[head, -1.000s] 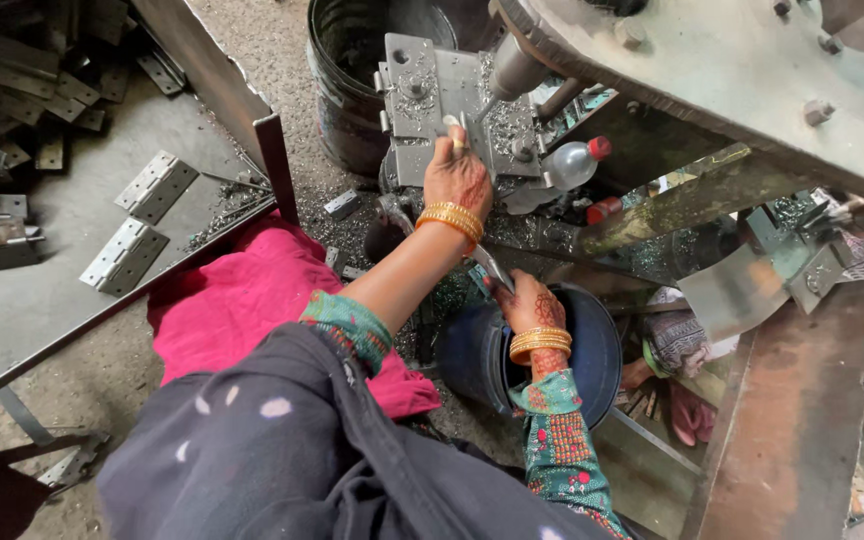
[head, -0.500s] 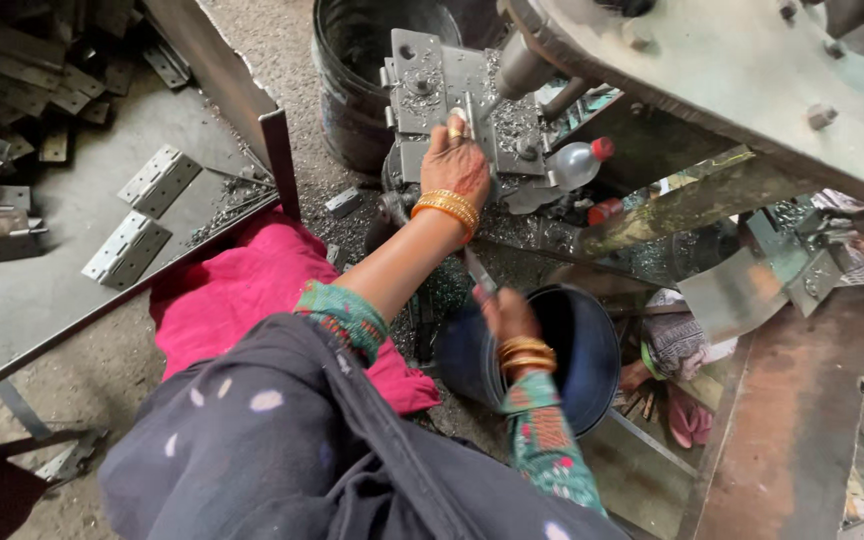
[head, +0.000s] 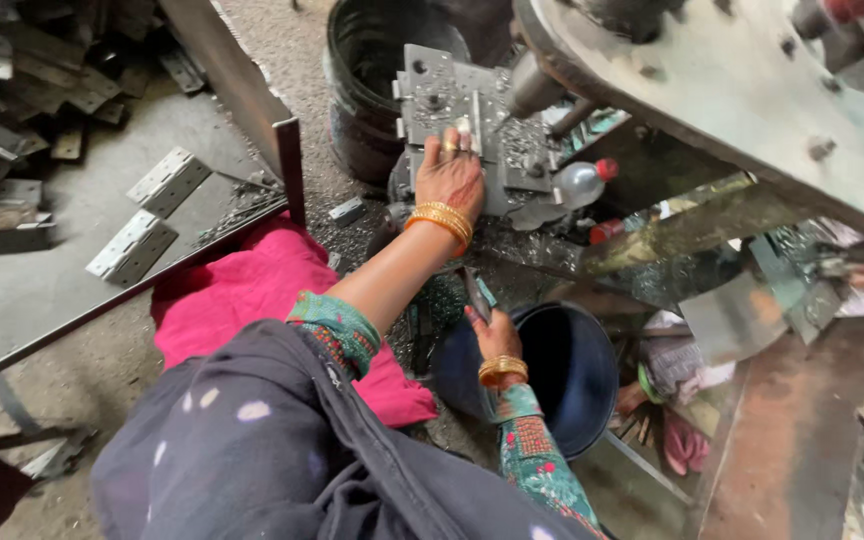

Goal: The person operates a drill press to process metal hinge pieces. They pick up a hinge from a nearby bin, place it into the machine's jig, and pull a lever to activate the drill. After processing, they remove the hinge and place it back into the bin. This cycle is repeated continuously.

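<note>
The left hand [head: 452, 175] rests on the grey metal die block [head: 462, 120] of the big press, fingers pinching a small metal piece [head: 464, 127] there. It stays where it was a moment ago. The right hand [head: 492, 335] grips a flat metal strip [head: 475, 293] and has dropped lower, just above the round dark blue tub [head: 572, 380]. A clear plastic bottle with a red cap [head: 582, 182] lies beside the block.

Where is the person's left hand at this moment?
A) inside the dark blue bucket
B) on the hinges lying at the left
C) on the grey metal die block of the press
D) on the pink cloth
C: the left hand rests on the grey metal die block, fingers on a small piece there, while the right hand holds a flat metal piece beside the dark blue bucket.
</note>
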